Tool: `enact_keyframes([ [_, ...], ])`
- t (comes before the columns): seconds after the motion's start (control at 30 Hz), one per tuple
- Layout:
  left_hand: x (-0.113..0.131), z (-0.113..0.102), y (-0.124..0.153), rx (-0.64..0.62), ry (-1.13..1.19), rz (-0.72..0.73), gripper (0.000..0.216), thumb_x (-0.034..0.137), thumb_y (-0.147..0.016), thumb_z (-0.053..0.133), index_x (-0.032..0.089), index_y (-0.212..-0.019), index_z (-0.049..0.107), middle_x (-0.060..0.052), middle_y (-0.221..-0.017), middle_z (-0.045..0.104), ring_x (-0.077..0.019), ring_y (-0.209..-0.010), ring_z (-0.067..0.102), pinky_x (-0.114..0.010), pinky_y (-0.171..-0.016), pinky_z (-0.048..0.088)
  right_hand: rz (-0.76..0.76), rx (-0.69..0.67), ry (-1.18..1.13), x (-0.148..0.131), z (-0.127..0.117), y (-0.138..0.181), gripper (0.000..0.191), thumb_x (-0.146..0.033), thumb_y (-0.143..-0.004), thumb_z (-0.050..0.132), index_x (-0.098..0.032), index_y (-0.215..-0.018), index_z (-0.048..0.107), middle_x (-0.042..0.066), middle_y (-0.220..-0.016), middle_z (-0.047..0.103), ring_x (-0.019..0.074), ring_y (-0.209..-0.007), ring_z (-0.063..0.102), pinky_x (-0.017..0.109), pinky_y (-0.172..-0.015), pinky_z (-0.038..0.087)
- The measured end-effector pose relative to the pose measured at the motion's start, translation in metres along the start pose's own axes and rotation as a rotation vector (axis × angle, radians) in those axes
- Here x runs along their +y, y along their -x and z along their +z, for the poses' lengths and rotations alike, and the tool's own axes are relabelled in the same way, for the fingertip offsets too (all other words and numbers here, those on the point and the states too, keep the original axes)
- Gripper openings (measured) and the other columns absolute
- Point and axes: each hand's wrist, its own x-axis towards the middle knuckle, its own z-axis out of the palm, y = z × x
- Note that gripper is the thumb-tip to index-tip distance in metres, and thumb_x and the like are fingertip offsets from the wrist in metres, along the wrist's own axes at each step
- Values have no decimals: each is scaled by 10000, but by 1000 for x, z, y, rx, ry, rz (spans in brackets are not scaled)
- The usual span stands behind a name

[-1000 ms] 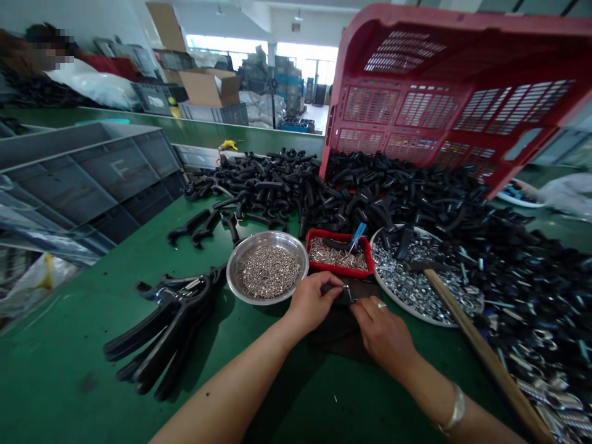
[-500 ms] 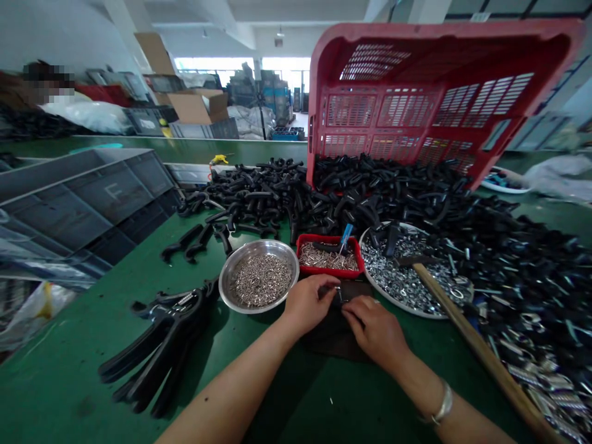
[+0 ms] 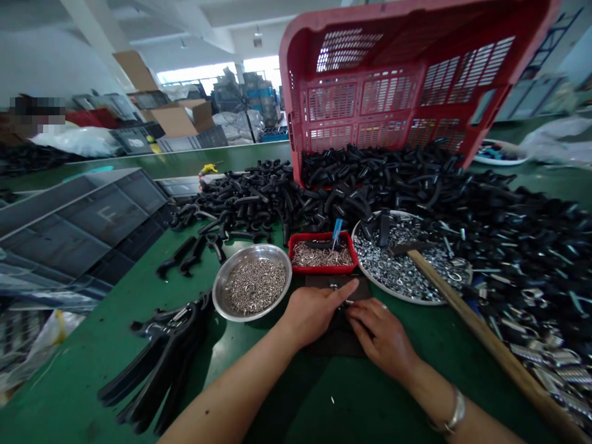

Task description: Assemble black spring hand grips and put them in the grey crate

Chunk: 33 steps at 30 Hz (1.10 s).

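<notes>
My left hand (image 3: 314, 313) is over a dark mat (image 3: 333, 345), its index finger stretched forward and the other fingers curled; whatever they hold is hidden. Close beside it, my right hand (image 3: 383, 333) pinches a small metal part (image 3: 346, 303) between thumb and fingers. The part is too small to name. Just beyond the hands stands a red tray (image 3: 322, 269) of small pins, with a blue-tipped tool (image 3: 337, 231) lying in it. To the left is a steel bowl (image 3: 221, 295) of small metal pieces. On the right a round tray (image 3: 393, 291) holds shiny metal parts.
A hammer with a long wooden handle (image 3: 467, 317) rests across the round tray. Black handle parts (image 3: 259, 197) spill from a tipped red crate (image 3: 296, 92). Assembled black clamps (image 3: 161, 351) lie at left, near grey bins (image 3: 106, 216). Springs (image 3: 559, 370) pile at right.
My left index finger has stretched out to the right, over the metal part. The right hand stays pinched beside it. The whole view has shifted and tilted slightly.
</notes>
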Motion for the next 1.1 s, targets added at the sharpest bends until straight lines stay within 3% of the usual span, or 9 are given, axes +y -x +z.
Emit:
enact_keyframes([
  [0.27, 12, -14, -7, -65, -189, 201, 552, 249, -872, 365, 277, -1364, 118, 10, -748, 600, -155, -630, 572, -252, -517, 413, 30, -11, 11, 5, 1, 4, 202, -107, -764, 443, -169, -880, 595, 91, -840, 600, 205, -823, 542, 353, -699, 476],
  [0.5, 18, -9, -6, -45, -238, 242, 525, 231, -883, 340, 279, -1363, 136, -6, -728, 588, -154, -625, 580, -239, -488, 388, 33, -13, 65, 7, 6, 9, 234, -127, -771, 425, -151, -927, 598, 110, -850, 621, 224, -829, 550, 378, -729, 466],
  [0.83, -1, -4, -5, -102, -117, 248, 584, 199, -856, 377, 257, -1373, 112, -8, -838, 619, -162, -687, 585, -271, -583, 455, 47, -41, -25, 2, -1, 2, 171, -128, -788, 437, -167, -841, 595, 84, -812, 582, 195, -801, 520, 353, -717, 451],
  [0.93, -8, 4, -1, -65, -39, 205, 551, 186, -852, 384, 264, -1361, 186, -21, -883, 630, -160, -737, 593, -272, -627, 467, 45, -45, -70, 2, -2, 1, 172, -122, -800, 442, -166, -884, 586, 77, -820, 586, 183, -800, 516, 345, -721, 450],
  [1.1, -18, 10, 0, -1, 196, 142, 351, 214, -869, 383, 244, -1210, 465, -31, -940, 637, -131, -805, 592, -240, -693, 464, 40, -28, -123, 3, 0, 1, 176, -131, -817, 455, -181, -931, 579, 70, -883, 603, 179, -838, 520, 357, -755, 439],
])
